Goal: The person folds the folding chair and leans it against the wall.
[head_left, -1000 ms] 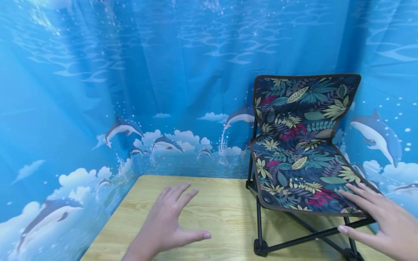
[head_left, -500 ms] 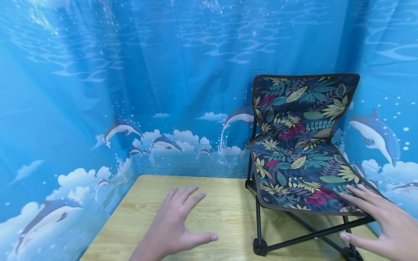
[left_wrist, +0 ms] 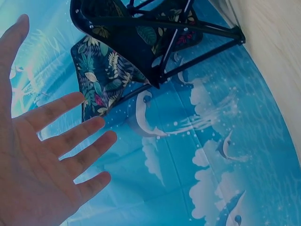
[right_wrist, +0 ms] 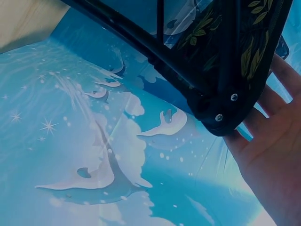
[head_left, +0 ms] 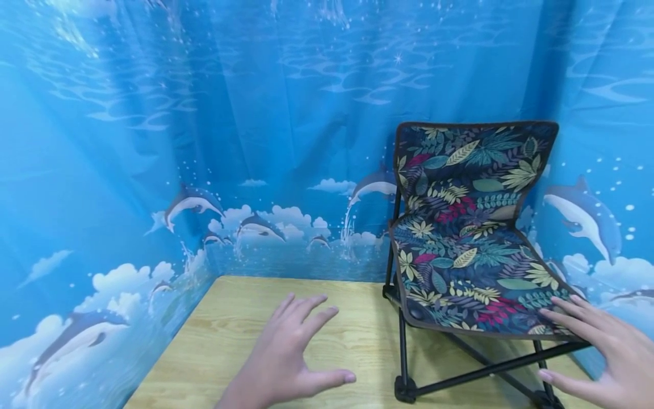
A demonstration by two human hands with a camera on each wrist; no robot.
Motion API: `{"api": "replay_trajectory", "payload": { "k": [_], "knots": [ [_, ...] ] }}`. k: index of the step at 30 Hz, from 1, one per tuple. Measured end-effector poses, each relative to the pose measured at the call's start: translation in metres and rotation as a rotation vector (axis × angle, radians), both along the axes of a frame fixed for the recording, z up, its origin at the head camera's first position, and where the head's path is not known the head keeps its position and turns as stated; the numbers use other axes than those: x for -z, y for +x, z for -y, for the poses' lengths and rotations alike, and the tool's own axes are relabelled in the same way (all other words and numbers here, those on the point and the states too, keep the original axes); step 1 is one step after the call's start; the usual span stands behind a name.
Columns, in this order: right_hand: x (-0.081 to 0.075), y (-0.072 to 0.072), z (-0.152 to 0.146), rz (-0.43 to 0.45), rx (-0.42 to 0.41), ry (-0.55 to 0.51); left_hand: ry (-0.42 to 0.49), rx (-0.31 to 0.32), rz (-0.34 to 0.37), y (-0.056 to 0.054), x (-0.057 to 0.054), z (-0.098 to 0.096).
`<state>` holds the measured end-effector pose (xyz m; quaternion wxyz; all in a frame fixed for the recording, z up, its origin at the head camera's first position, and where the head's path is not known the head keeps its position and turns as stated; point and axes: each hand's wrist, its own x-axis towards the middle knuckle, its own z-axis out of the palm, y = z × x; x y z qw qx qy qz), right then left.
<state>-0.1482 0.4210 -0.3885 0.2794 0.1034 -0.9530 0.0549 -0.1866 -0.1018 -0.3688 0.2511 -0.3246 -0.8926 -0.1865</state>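
Observation:
A folding chair (head_left: 460,255) with dark leaf-print fabric and black tube legs stands on the right of the wooden surface. My left hand (head_left: 286,355) hovers left of the chair, fingers spread and thumb out, holding nothing. In the left wrist view, the same hand (left_wrist: 47,165) shows its bare palm, apart from the chair (left_wrist: 101,70). Beside the front right corner of the seat is my right hand (head_left: 608,352), its fingers extended. The right wrist view has the hand (right_wrist: 275,136) close behind the seat's corner (right_wrist: 225,110); whether it touches, I cannot tell.
Blue curtains (head_left: 286,113) printted with dolphins and clouds surround the wooden surface (head_left: 245,318) at the back and both sides. The chair's back stands close to the rear curtain. Crossed black legs (head_left: 485,369) reach down to the surface at the front.
My left hand has drifted right and slightly down, toward the chair. The right hand has shifted slightly right and down in view, its fingers still extended. The chair stays in place.

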Motion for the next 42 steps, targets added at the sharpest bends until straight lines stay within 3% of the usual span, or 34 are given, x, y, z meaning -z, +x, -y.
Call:
{"api": "replay_trajectory", "payload": {
  "k": [10, 22, 33, 42],
  "knots": [
    [0.007, 0.006, -0.001, -0.075, -0.003, -0.030, -0.033, 0.057, -0.006, 0.001, 0.000, -0.019],
    [0.015, 0.006, -0.003, -0.182, -0.084, -0.175, -0.032, 0.137, -0.079, 0.002, -0.003, -0.036],
    [0.013, 0.003, -0.010, -0.268, -0.105, -0.140, 0.016, 0.180, -0.093, 0.002, -0.001, -0.052],
    [0.017, 0.004, -0.013, -0.262, -0.082, -0.149, 0.040, 0.218, -0.114, 0.002, 0.000, -0.063]
  ]
}}
